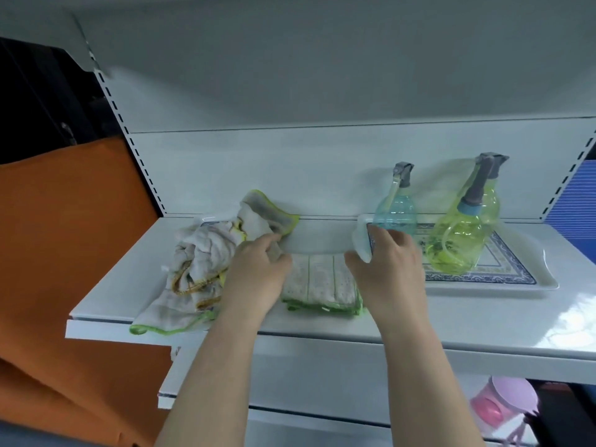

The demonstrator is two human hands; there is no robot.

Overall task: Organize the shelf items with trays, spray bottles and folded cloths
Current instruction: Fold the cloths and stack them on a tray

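Note:
A folded white cloth with green edging (322, 287) lies on the white shelf (483, 321) between my hands. My left hand (258, 275) rests at its left side, fingers curled against a crumpled cloth. My right hand (392, 269) sits at its right side, fingers curled over the near left corner of a white tray with blue patterned border (503, 277). On that tray stand a blue spray bottle (396, 211) and a yellow-green spray bottle (461, 240). A heap of crumpled cloths (200, 266) covers a second tray (209, 222) at the left.
A lower shelf (290, 382) juts out under the top one. A pink and lilac container (503, 404) stands at the lower right. Orange panels (64, 253) flank the shelf on the left, a blue panel (577, 195) on the right.

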